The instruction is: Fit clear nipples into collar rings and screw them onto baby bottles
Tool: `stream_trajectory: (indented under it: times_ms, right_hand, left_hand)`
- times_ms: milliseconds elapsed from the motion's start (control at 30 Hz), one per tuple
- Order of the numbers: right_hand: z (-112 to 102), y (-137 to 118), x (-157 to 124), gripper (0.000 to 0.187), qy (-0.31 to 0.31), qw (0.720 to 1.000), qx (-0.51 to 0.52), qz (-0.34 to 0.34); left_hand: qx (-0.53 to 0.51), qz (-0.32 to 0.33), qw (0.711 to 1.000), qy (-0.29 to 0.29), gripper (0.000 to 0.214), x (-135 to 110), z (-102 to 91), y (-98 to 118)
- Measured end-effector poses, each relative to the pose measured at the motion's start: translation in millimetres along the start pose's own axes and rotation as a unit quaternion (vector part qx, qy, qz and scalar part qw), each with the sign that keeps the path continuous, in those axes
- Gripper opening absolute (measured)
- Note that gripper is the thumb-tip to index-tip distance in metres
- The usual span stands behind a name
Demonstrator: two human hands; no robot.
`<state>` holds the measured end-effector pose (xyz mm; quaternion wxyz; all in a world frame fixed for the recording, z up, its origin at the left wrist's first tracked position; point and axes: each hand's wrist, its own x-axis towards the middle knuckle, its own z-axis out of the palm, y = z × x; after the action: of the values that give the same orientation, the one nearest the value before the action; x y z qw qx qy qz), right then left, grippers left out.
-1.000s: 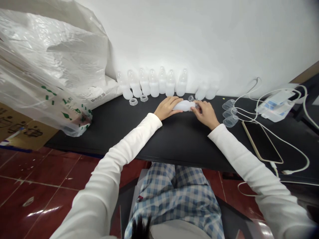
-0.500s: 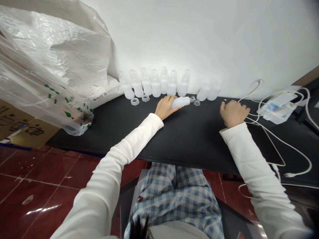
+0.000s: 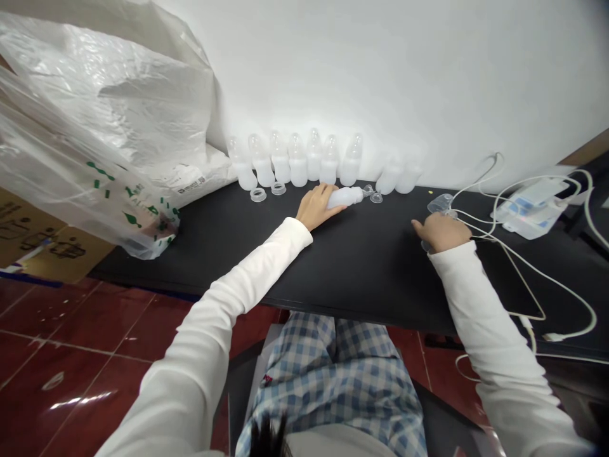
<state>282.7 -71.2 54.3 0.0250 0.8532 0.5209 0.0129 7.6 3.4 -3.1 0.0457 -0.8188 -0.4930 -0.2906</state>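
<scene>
My left hand (image 3: 316,208) is closed around a frosted white baby bottle (image 3: 345,197) lying on its side on the black table. Its neck points right, towards small clear pieces that look like bottle nipples (image 3: 375,197). At the right, my right hand (image 3: 443,232) is low over the table, thumb stretched left and the other fingers mostly hidden. Just beyond it lies a clear dome cap (image 3: 440,203). Something transparent shows below the thumb, too little to name. Two clear rings (image 3: 257,194) lie left of my left hand.
Several capped baby bottles (image 3: 298,162) stand along the wall, with two uncapped bottles (image 3: 389,178) further right. White cables (image 3: 518,247), a dark tablet (image 3: 504,276) and a white-and-blue box (image 3: 535,209) occupy the right side. A large plastic bag (image 3: 124,127) and a cardboard box (image 3: 52,244) are at left.
My right hand has come slightly nearer to me and turned, its fingers less spread. The clear dome cap beyond it now shows. My left hand and its bottle have stayed put.
</scene>
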Motion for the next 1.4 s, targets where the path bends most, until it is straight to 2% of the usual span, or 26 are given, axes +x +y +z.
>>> stream_trajectory:
  times_ms: [100,200,300,367,433,533,667,733,833,933,1033,1133,1233,1300,1400]
  right_hand:
    - [12.6,-3.9,0.7,0.050,0.007,0.998,-0.010,-0.069]
    - [30.5,-11.0,8.8,0.043,0.077,0.985,0.042,-0.150]
    - [46.2,-19.1,21.3,0.036,0.151,0.948,0.140,-0.244]
    - [52.4,-23.8,29.3,0.032,0.183,0.915,0.224,-0.281]
    - [55.3,-27.1,36.0,0.030,0.205,0.885,0.304,-0.287]
    - [57.4,-29.4,44.2,0.031,0.231,0.850,0.405,-0.246]
    - [63.5,-33.9,49.8,0.040,0.223,0.803,0.520,-0.190]
    - [66.2,-39.0,47.4,0.045,0.204,0.780,0.554,-0.207]
    - [66.1,-48.2,36.3,0.047,0.187,0.755,0.568,-0.271]
    - [61.5,-53.5,22.4,0.042,0.204,0.746,0.545,-0.323]
    - [56.3,-52.8,14.5,0.038,0.231,0.735,0.533,-0.349]
    - [52.3,-49.7,12.6,0.040,0.253,0.726,0.537,-0.348]
    - [49.1,-48.6,9.8,0.046,0.262,0.747,0.511,-0.334]
    - [47.7,-50.0,5.9,0.050,0.248,0.777,0.490,-0.309]
    - [48.2,-53.6,0.4,0.055,0.203,0.809,0.490,-0.254]
  left_hand:
    - [-0.009,0.015,1.000,0.006,0.051,-0.5,3.1,-2.8]
    - [-0.020,0.036,0.999,0.016,0.051,-1.1,6.1,-5.1]
    - [-0.027,0.049,0.998,0.027,0.051,-1.2,8.0,-6.5]
    - [-0.031,0.053,0.998,0.029,0.051,-1.1,8.2,-7.0]
    - [-0.037,0.055,0.997,0.026,0.051,-0.8,7.4,-7.1]
    - [-0.049,0.055,0.997,0.022,0.051,-0.7,5.0,-6.4]
    - [-0.080,0.069,0.994,0.021,0.051,-1.8,2.0,-3.8]
    - [-0.100,0.088,0.991,0.019,0.051,-2.8,1.4,-1.7]
    - [-0.130,0.105,0.986,0.010,0.051,-4.1,0.5,1.8]
    - [-0.186,0.100,0.977,-0.013,0.048,-4.9,-1.7,5.7]
    - [-0.282,0.067,0.956,-0.042,0.041,-5.0,-4.0,11.2]
    - [-0.407,-0.008,0.909,-0.085,0.041,-5.4,-5.0,18.4]
    - [-0.482,-0.074,0.861,-0.143,0.047,-6.5,-5.5,26.1]
    - [-0.473,-0.080,0.867,-0.133,0.045,-7.4,-5.8,30.6]
    - [-0.391,-0.036,0.917,-0.069,0.035,-8.3,-5.2,34.3]
